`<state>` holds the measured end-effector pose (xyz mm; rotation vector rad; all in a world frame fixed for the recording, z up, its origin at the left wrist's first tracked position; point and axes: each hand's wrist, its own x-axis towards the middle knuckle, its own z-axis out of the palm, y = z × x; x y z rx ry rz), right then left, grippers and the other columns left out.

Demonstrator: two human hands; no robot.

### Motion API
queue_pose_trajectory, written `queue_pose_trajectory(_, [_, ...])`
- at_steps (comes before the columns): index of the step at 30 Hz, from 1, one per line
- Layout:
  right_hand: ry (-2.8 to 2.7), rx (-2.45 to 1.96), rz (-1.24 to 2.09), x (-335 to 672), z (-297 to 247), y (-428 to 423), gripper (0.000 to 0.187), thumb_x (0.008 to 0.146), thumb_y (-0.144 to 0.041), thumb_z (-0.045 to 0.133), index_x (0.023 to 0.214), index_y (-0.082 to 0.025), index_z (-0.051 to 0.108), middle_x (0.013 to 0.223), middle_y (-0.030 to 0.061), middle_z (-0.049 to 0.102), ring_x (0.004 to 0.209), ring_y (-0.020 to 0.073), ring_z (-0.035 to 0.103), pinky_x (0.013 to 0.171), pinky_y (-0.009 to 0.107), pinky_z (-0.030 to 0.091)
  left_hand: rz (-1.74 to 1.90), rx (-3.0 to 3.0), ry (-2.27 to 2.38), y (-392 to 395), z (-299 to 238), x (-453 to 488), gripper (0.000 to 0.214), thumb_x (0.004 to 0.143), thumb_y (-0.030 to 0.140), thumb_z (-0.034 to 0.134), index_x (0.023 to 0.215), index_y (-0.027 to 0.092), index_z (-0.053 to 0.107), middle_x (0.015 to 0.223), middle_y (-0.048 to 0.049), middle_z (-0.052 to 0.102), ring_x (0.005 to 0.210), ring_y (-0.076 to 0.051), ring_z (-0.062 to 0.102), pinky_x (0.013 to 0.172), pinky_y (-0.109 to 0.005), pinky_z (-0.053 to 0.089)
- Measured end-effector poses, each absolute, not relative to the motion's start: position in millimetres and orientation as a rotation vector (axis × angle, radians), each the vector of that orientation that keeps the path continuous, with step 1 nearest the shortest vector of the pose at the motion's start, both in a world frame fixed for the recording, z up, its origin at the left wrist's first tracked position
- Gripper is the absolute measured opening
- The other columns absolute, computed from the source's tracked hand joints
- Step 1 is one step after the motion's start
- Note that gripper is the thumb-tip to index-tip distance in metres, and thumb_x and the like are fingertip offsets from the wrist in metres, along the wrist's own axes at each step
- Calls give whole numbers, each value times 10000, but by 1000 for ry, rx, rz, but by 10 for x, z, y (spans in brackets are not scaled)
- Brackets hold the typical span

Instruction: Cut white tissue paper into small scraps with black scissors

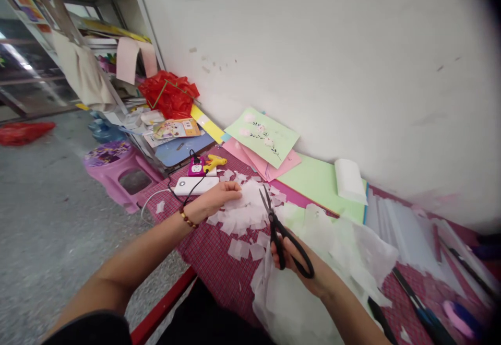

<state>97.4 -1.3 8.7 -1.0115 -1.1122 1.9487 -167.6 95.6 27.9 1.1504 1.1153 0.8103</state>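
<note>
My left hand [219, 199], wearing a beaded bracelet, pinches the edge of a thin white sheet of tissue paper [251, 193]. Black-handled scissors [271, 213] are in my right hand [288, 253], fingers through the handle loops. The blades point up and away, slightly parted, just right of the paper. Small cut squares of white tissue [238, 249] lie scattered on the table around and below both hands. Under my right forearm spreads a larger crumpled translucent sheet [289, 303].
The table has a red checked cloth [219, 272]. Behind my left hand are a white power bank [195, 185] and a yellow glue gun [215, 162] with cords. Green painted paper [266, 135] leans at the wall; a tissue roll [349, 180] sits right. A pink stool [117, 173] stands left.
</note>
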Motion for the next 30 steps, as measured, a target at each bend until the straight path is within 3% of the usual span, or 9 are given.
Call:
queue_pose_trajectory(6, [-1212,-975,2008,1066,49,11,498,848,-592,622,1143,-196,552,880,49,592,732,169,542,688,326,422,945,978,1002,1102,327,-1538,252,607,266,765,718,149,571,613,40,555,506,-61,491,497,-181,361])
queue_pose_trajectory(12, [-1331,-922,1978,1059,103,92,467,854,-596,609,1086,-195,553,849,26,543,722,156,503,684,315,407,781,863,991,1147,243,-1461,263,598,237,785,735,154,576,607,41,574,485,-73,514,481,-196,387])
queue_pose_trajectory(16, [-1310,-939,1991,1045,123,143,522,842,-617,603,1132,-188,540,823,18,530,695,159,485,663,319,398,652,906,1005,1143,180,-1411,251,608,235,776,744,136,590,675,-8,643,569,-109,604,515,-202,415])
queue_pose_trajectory(20, [-1319,-931,1983,1077,109,120,559,836,-624,603,1151,-168,525,817,22,531,689,161,482,662,322,395,699,904,995,1149,266,-1373,246,625,227,778,741,137,580,640,10,626,532,-93,584,518,-200,432])
queue_pose_trajectory(25, [-1295,-899,1963,1143,84,64,484,843,-628,586,1055,-193,558,825,28,521,714,173,477,677,328,396,827,907,935,1178,444,-1366,343,636,309,798,816,167,543,675,3,645,572,-118,615,558,-225,472])
queue_pose_trajectory(30, [-1361,-837,1930,1146,67,60,448,854,-631,567,1016,-213,579,819,26,530,755,191,487,714,338,389,699,1053,943,1168,422,-1289,322,707,361,762,751,159,516,603,-19,647,501,-96,560,526,-210,403])
